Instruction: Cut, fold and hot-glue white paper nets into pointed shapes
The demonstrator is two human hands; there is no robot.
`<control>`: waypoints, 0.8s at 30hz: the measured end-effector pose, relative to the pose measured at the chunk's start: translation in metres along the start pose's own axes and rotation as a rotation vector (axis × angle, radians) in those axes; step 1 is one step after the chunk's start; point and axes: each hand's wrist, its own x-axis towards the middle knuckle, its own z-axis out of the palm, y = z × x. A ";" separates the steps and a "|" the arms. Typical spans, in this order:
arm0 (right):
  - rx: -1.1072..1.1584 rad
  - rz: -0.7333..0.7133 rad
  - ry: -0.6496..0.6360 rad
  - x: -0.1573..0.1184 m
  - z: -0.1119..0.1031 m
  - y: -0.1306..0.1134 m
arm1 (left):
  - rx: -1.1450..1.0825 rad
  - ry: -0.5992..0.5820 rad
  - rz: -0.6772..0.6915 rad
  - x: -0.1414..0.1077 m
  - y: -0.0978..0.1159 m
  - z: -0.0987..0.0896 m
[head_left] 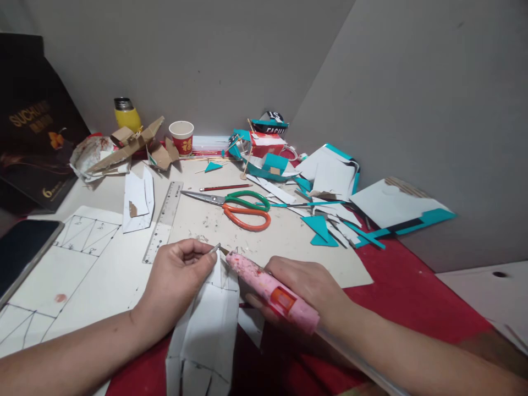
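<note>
My right hand (309, 283) is wrapped round a pink hot glue gun (264, 283), whose glue stick trails back along my forearm. The gun's tip points left, close to my left fingertips. My left hand (177, 275) pinches the upper end of a white folded cardboard piece (210, 324) with pencil lines on it. A small grey-white bit sticks out between thumb and finger; I cannot make out whether it is separate. Beyond the hands lie scissors (231, 204) with one green and one orange handle, a clear ruler (164, 220) and a dark red pencil (225, 187).
White and teal cardboard scraps (330, 214) lie at the right. A paper cup (181, 137), a yellow bottle (127, 116) and brown cardboard pieces (132, 144) stand at the back. At the left are a drawn pattern sheet (78, 275), a phone (25, 253) and a black box (33, 121).
</note>
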 end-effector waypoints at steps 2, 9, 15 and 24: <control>-0.020 0.004 0.006 0.001 0.001 0.000 | 0.007 -0.004 0.015 0.000 -0.001 0.000; -0.033 0.042 0.001 0.000 0.003 -0.001 | 0.012 -0.008 0.039 0.000 -0.001 0.000; -0.038 0.023 -0.010 0.000 0.001 -0.001 | 0.023 -0.001 0.021 0.000 0.001 0.001; -0.088 -0.008 -0.023 -0.002 0.000 -0.001 | 0.010 -0.017 0.029 0.000 -0.002 0.000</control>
